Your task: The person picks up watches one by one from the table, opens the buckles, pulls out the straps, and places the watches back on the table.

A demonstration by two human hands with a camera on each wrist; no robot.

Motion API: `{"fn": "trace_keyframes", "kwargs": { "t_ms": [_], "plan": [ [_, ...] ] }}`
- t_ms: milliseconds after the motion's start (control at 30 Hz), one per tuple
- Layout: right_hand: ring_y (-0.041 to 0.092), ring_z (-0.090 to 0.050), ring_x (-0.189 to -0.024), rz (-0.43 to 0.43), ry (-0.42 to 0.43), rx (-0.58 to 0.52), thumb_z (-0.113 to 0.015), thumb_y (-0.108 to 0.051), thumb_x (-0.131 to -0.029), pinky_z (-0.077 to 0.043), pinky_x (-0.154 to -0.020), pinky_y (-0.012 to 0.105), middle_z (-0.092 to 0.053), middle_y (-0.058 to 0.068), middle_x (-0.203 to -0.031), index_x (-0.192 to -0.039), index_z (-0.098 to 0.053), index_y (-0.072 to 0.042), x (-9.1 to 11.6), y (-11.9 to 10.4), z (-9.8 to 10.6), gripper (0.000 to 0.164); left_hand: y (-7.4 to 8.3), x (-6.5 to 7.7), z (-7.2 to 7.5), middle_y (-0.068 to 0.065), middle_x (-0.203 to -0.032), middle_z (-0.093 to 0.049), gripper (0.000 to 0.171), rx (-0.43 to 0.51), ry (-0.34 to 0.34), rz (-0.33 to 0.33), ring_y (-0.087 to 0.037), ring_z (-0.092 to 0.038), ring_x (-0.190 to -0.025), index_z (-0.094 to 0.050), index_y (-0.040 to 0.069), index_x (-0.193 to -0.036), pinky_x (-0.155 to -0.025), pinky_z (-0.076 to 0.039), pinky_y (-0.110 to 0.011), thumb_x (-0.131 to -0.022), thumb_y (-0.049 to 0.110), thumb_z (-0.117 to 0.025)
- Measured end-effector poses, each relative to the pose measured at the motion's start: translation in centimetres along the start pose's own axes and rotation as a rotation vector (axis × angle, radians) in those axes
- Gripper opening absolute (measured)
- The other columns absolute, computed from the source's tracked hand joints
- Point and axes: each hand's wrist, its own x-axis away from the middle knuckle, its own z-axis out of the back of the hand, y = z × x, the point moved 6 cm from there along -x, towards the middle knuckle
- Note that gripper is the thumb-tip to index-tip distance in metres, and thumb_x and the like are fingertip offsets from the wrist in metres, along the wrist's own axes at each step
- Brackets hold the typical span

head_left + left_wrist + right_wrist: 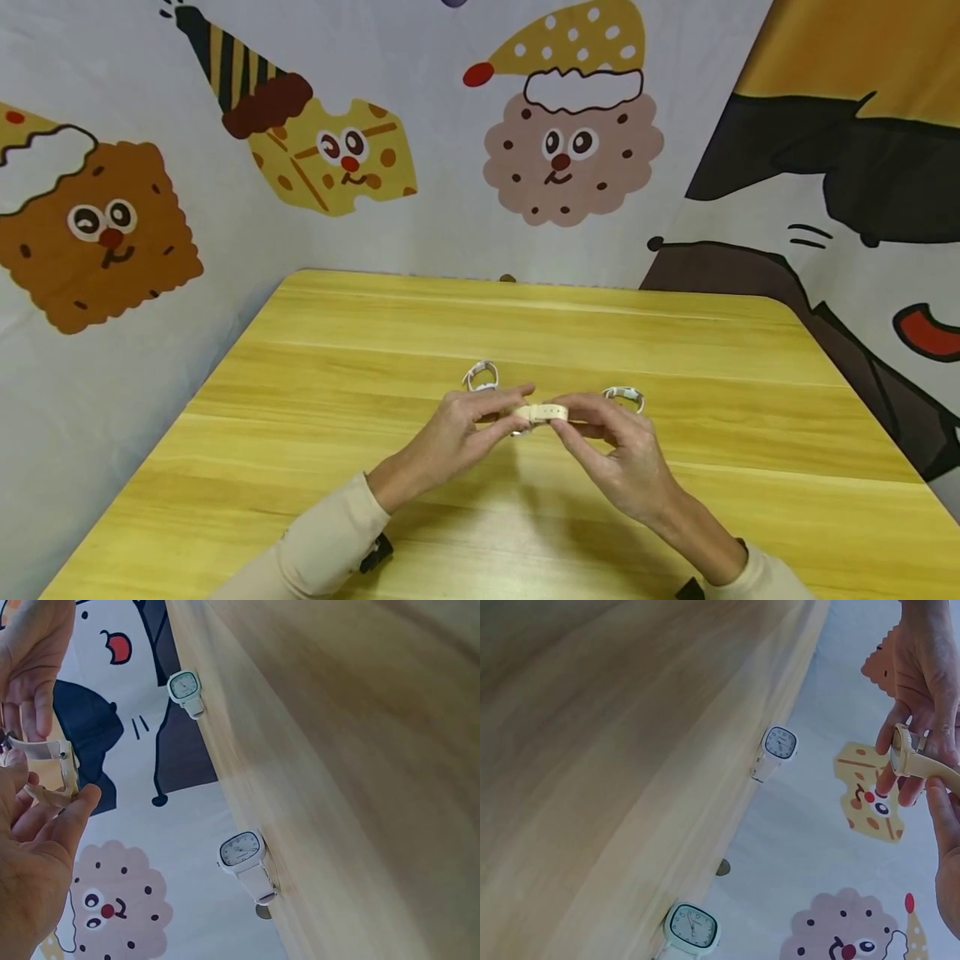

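A cream wristwatch point(551, 412) is held above the table between both hands, its strap looped round. My left hand point(465, 427) grips it at the case side, fingers and thumb on either side. With thumb and fingers, my right hand point(628, 454) pinches the strap on the right. The left wrist view shows the edge of the watch case point(69, 769) side-on. In the right wrist view the cream strap point(926, 766) runs toward the right hand. Part of the case is hidden by fingers.
Beyond the hands, two more wristwatches stand on the wooden table point(337, 333): a white one point(482, 375) behind the left hand and a pale greenish-white one point(626, 395) behind the right. A cloth with cartoon figures point(442, 225) hangs along the table's far edge.
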Motion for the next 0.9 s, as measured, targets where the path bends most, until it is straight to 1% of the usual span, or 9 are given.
{"fn": "trace_keyframes", "kwargs": {
  "t_ms": [100,233,400,533,633,767,900],
  "plan": [
    [0.020,-0.072,-0.096,-0.028,0.000,0.007,-0.067,0.022,-0.086,-0.060,-0.073,0.031,-0.070,0.018,-0.105,-0.114,-0.064,0.005,0.25,0.19,0.03,0.033,0.01,0.03,-0.03,-0.019,-0.133,-0.063,0.018,-0.005,0.003,0.003,-0.020,-0.069,-0.107,-0.073,-0.001,-0.113,-0.080,-0.059,-0.029,-0.095,0.000,-0.069],
    [0.018,-0.071,-0.098,-0.053,-0.003,0.003,-0.064,0.029,-0.082,-0.060,-0.074,0.031,-0.070,0.019,-0.108,-0.115,-0.061,0.007,0.41,0.34,0.04,0.040,-0.03,0.04,-0.05,-0.020,-0.133,-0.062,0.017,-0.004,0.005,0.011,-0.018,-0.070,-0.104,-0.074,0.000,-0.112,-0.079,-0.059,-0.029,-0.095,0.002,-0.069],
    [0.016,-0.070,-0.102,-0.062,-0.005,-0.026,-0.059,0.030,-0.084,-0.060,-0.074,0.029,-0.069,0.021,-0.110,-0.115,-0.058,0.009,0.56,0.51,-0.01,0.037,-0.12,0.05,-0.02,-0.021,-0.132,-0.063,0.018,0.003,0.007,0.018,-0.017,-0.070,-0.103,-0.074,0.000,-0.112,-0.078,-0.060,-0.029,-0.095,0.002,-0.070],
    [0.015,-0.069,-0.104,-0.063,-0.005,-0.056,-0.055,0.025,-0.091,-0.059,-0.078,0.029,-0.068,0.021,-0.114,-0.117,-0.054,0.010,0.66,0.56,-0.06,0.029,-0.19,0.12,0.00,-0.021,-0.132,-0.063,0.020,0.001,0.012,0.024,-0.018,-0.070,-0.105,-0.073,-0.001,-0.115,-0.078,-0.059,-0.029,-0.095,0.002,-0.070],
    [0.016,-0.069,-0.105,-0.063,-0.005,-0.079,-0.053,0.021,-0.095,-0.059,-0.081,0.030,-0.068,0.021,-0.116,-0.119,-0.052,0.011,0.60,0.57,-0.09,0.026,-0.31,0.23,0.03,-0.021,-0.132,-0.063,0.022,0.003,0.015,0.041,-0.020,-0.069,-0.106,-0.073,-0.001,-0.117,-0.078,-0.059,-0.028,-0.095,0.002,-0.069],
    [0.017,-0.069,-0.105,-0.061,-0.001,-0.081,-0.054,0.021,-0.095,-0.059,-0.081,0.032,-0.068,0.021,-0.115,-0.120,-0.053,0.012,0.51,0.59,-0.11,0.027,-0.43,0.40,0.09,-0.020,-0.133,-0.062,0.023,0.005,0.014,0.054,-0.023,-0.068,-0.110,-0.072,-0.002,-0.118,-0.079,-0.058,-0.026,-0.095,0.002,-0.069],
    [0.017,-0.068,-0.106,-0.050,-0.002,-0.078,-0.054,0.021,-0.095,-0.059,-0.080,0.031,-0.067,0.023,-0.114,-0.121,-0.053,0.013,0.49,0.59,-0.15,0.028,-0.44,0.45,0.05,-0.018,-0.130,-0.065,0.024,-0.009,0.012,0.039,-0.021,-0.068,-0.109,-0.072,-0.001,-0.119,-0.080,-0.058,-0.026,-0.095,0.002,-0.070]
  ]
}}
